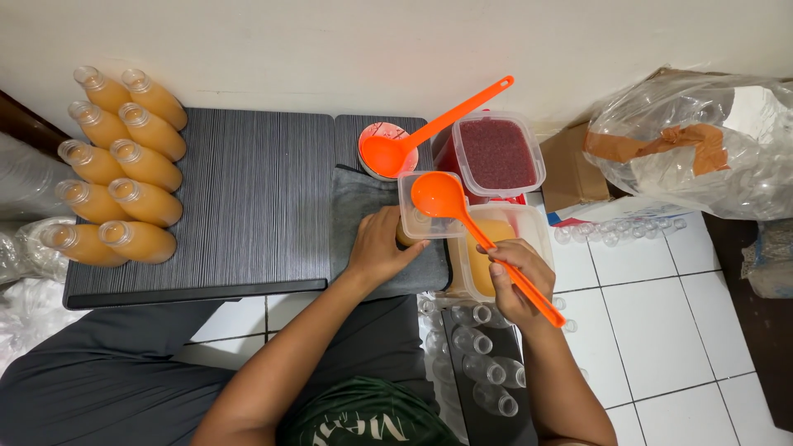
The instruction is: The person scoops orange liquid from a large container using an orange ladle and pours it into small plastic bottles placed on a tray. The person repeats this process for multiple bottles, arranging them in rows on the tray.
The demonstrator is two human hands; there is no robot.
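My left hand (378, 246) wraps around an upright bottle (404, 234) of orange drink standing on a grey cloth (357, 198). My right hand (514, 283) grips the handle of an orange ladle (440, 195), whose bowl hovers over a small clear square container (410, 224) just above the bottle. Under the ladle handle sits a clear tub of orange liquid (500, 231). A second orange ladle (388, 154) rests in a round cup (372, 132) behind. A tub of dark red filling (498, 154) stands at the back.
Several filled, uncapped bottles (120, 169) lie in rows on the left of a dark ribbed tray (248, 198). Empty clear bottles (483, 363) lie near my right forearm and by the wall (611, 231). A large plastic bag (702, 140) and a cardboard box fill the right.
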